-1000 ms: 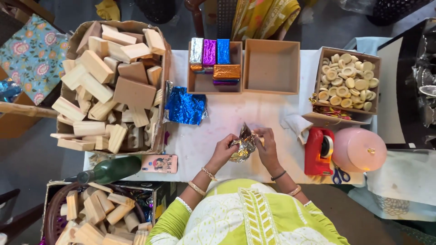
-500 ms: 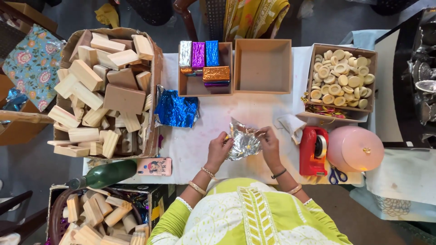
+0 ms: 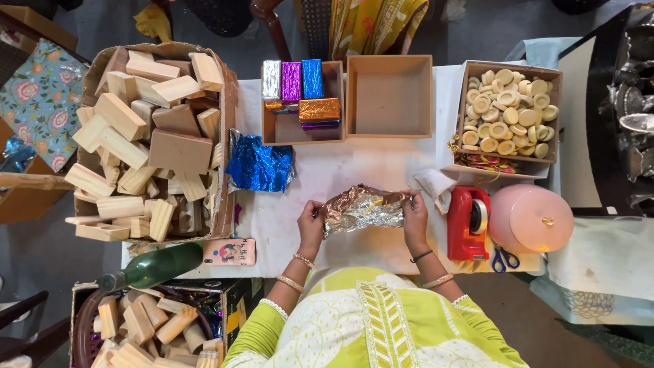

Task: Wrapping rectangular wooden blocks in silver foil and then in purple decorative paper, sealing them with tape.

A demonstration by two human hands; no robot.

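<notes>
Stretching between both hands (left (image 3: 312,219), right (image 3: 413,212)): crinkled silver foil (image 3: 362,208).

free room: bare counter (image 3: 340,170) strip btwn hands (image 3: 361,218) & boxes. obstacles: blue foil (image 3: 259,167) left, red tape dispenser (image 3: 469,221) & pink lid (image 3: 530,218) right, block carton (image 3: 153,136) far left.

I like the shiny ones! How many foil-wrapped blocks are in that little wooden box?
5 show in the wooden box: silver, purple and blue side by side at the back, a gold one in front, a purple one's edge beneath it. More may be hidden underneath.
</notes>
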